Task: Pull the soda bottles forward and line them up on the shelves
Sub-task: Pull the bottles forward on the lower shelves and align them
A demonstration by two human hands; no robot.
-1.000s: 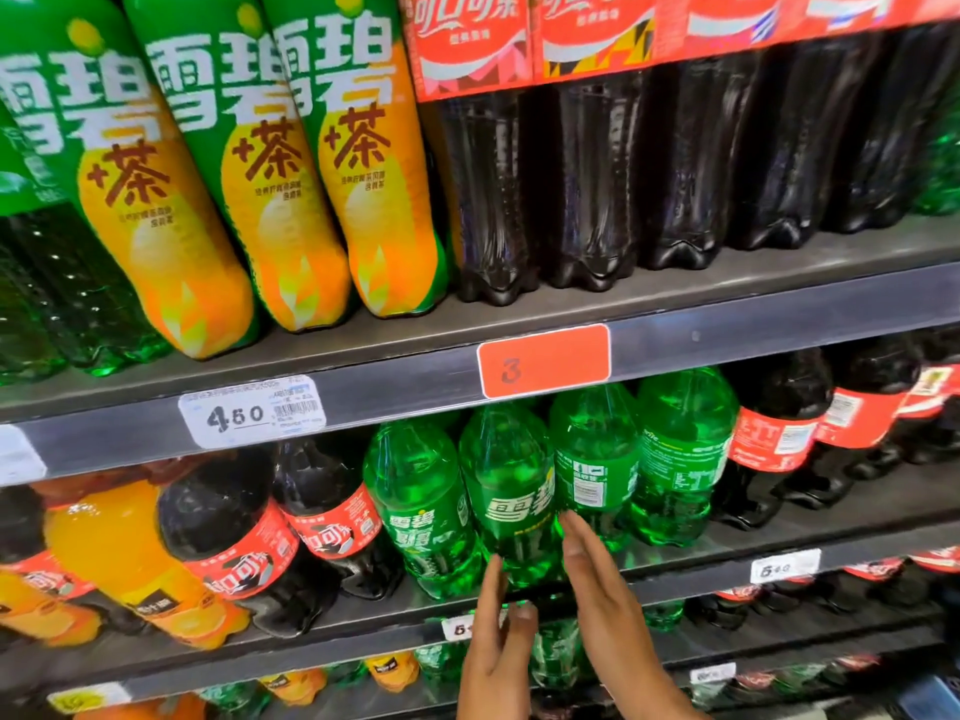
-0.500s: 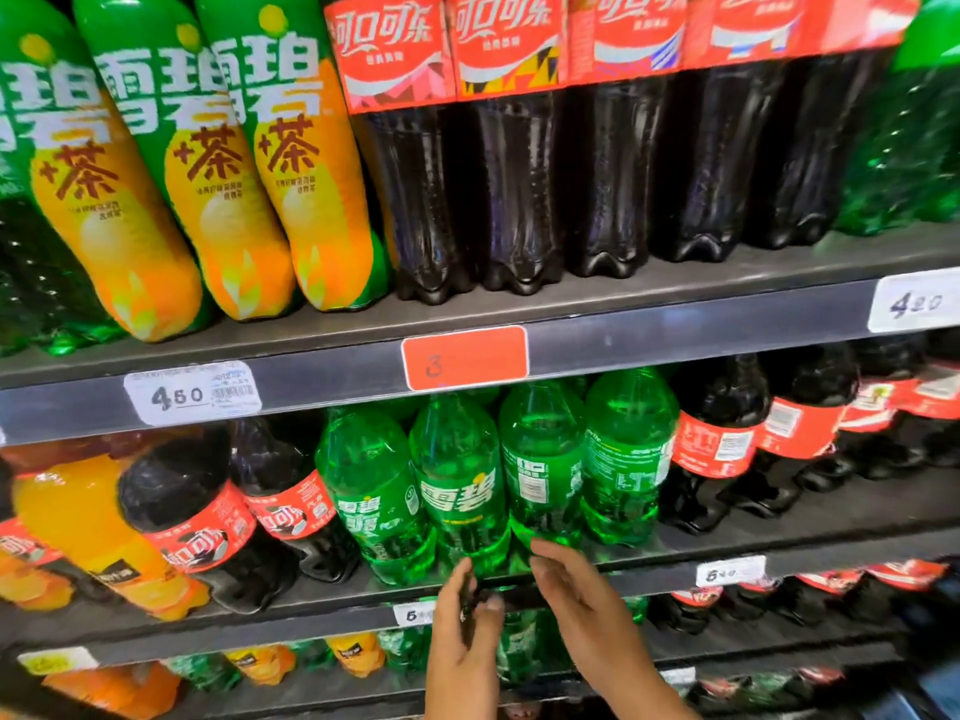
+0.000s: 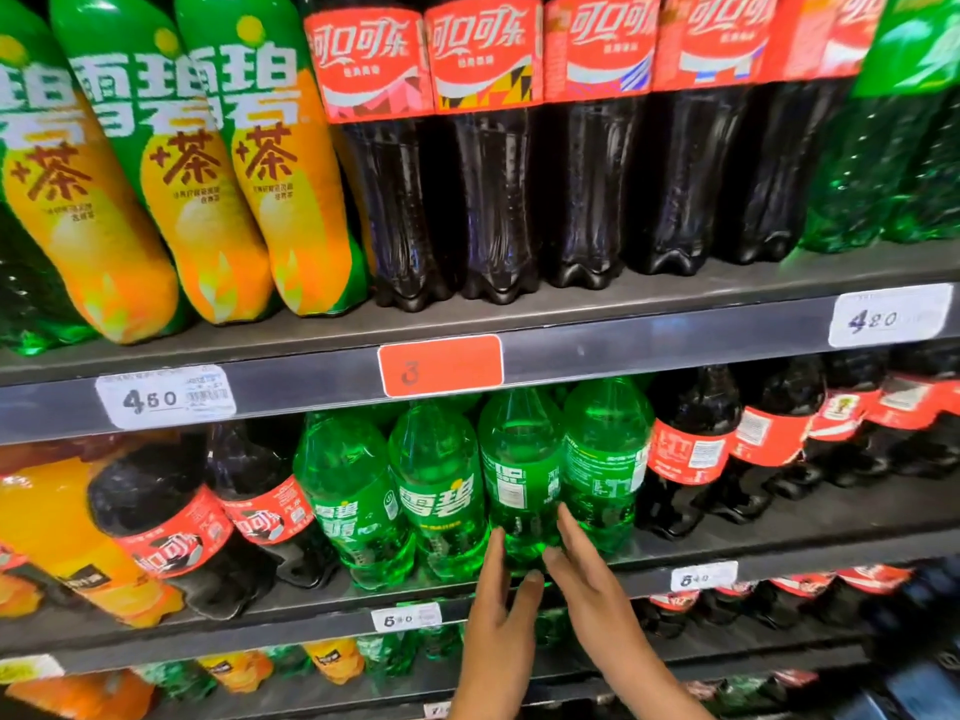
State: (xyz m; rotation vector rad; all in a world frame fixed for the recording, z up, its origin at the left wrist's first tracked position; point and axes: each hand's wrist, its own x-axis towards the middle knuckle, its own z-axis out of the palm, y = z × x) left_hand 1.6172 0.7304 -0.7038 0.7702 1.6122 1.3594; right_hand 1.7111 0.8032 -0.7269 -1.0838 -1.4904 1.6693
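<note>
Along the upper shelf (image 3: 675, 296), tall 雪碧 +茶 bottles (image 3: 208, 163) stand left of 可口可乐 colas (image 3: 483, 148); the price tags (image 3: 165, 397) read 450, 3 and 420. Below, the left hand (image 3: 496, 626) and right hand (image 3: 592, 584) flank the 3rd green 雪碧 bottle (image 3: 519, 475), which stands upright on the middle shelf (image 3: 779, 532) just ahead of both. The fingers (image 3: 566, 522) are straight, touching either side of its base rather than wrapped round it.

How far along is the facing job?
Done: the top-shelf cola bottles look lined up at the edge. In hand: the left hand and right hand flank the base of the third green Sprite bottle on the middle shelf. Remaining: the small cola bottles to its right seem to sit further back.
</note>
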